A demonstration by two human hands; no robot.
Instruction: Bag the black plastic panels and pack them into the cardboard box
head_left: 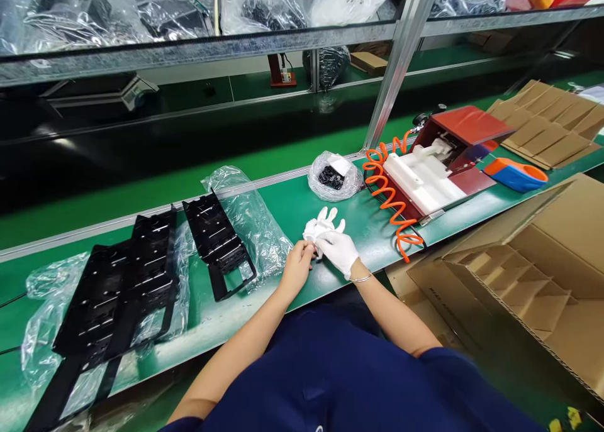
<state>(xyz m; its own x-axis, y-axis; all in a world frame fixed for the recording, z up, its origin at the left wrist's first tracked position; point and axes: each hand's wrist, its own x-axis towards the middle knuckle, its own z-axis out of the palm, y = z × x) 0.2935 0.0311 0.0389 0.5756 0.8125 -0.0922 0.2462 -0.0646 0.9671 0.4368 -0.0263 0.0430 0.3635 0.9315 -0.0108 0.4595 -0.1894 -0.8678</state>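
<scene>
Over the green bench, my bare left hand (297,268) pinches the cuff area of a loose white glove (324,223). The fingers of that glove point away from me and spread apart. My right hand (338,251) wears a matching white glove and is closed on the loose glove from the right; its fingertips are partly hidden. To the left of my hands, a black plastic frame part (214,231) lies on clear plastic film (262,237). Beyond my hands sits a clear bag (336,177) with small black pieces in it.
More black frames (123,281) lie at the left. On the right stand a red-and-white fixture (434,168) with an orange coiled hose (389,193), a blue-orange holder (515,174) and cardboard dividers (550,124). An open carton (472,300) is beside me; a metal shelf (198,47) crosses above.
</scene>
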